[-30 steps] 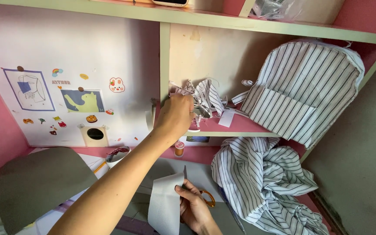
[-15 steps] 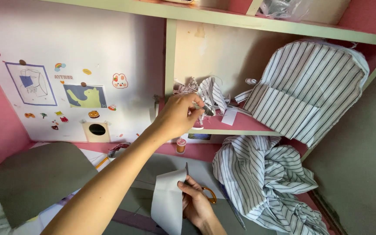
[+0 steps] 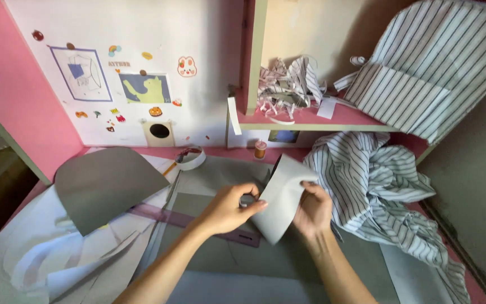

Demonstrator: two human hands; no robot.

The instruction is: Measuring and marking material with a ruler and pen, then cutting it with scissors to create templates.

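Both my hands hold a curled grey piece of paper-like sheet (image 3: 279, 197) above the desk. My left hand (image 3: 232, 207) pinches its left edge with thumb and fingers. My right hand (image 3: 312, 211) grips its right side from behind, and scissors show dark at the sheet's upper left edge, mostly hidden. Under the hands lies a larger grey sheet (image 3: 220, 253) with a purple ruler (image 3: 181, 219) across it.
A rounded grey cut piece (image 3: 105, 183) lies at left on white paper. A tape roll (image 3: 189, 157) and a small thread spool (image 3: 260, 149) stand near the wall. Striped fabric (image 3: 383, 191) is heaped at right; fabric scraps (image 3: 288, 84) sit on the pink shelf.
My left hand came down from the scraps on the shelf and took hold of the grey sheet. The sheet is now raised and curled between both hands.
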